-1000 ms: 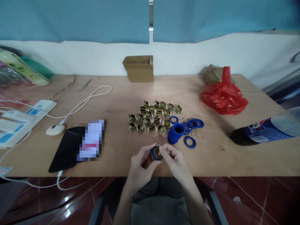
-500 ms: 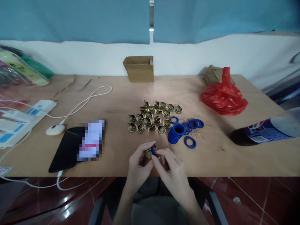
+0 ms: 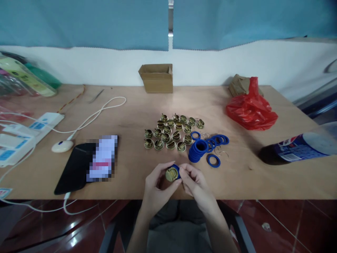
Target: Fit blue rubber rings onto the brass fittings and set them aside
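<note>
ur L hand (image 3: 156,186) has 1 brassy fitting (image 3: 171,174) gripped, R hand (image 3: 197,183) pinches the blue ring (image 3: 177,169) on it, ring stack (image 3: 194,154) nearby

Soft indoor light leaves the table (image 3: 126,168) moderately bright, with a pale sheen spreading across its middle toward the back. Faint, diffuse shadows lie beside the red bag (image 3: 251,110) and the bottle (image 3: 292,150), which looks stretched near the right edge. The floor (image 3: 279,212) is dim, broken by white glare at lower left. Fine detail on the metal pieces (image 3: 170,144) looks slightly soft; coarse pixel blocks cover the phone screen (image 3: 102,158).
</note>
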